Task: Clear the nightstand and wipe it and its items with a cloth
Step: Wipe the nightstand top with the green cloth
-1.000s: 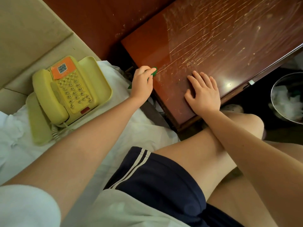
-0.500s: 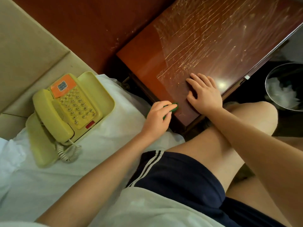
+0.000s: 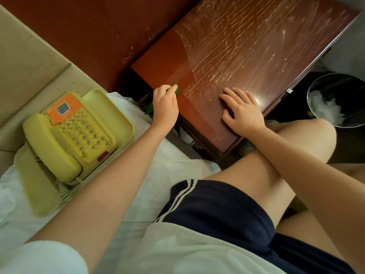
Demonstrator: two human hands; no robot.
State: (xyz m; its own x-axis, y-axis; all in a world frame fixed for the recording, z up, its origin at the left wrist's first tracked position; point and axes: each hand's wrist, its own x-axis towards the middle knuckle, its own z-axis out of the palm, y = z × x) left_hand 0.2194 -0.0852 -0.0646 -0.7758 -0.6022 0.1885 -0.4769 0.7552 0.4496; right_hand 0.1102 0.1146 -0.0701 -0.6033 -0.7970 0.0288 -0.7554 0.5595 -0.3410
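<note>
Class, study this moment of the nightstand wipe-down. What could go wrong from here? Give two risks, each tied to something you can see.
1. The left hand grips a small green cloth at the edge of the nightstand, next to the dark gap by the white sheet. The cloth might slip down there.
2. The right hand rests flat on the glossy top, so it could leave prints.
</note>
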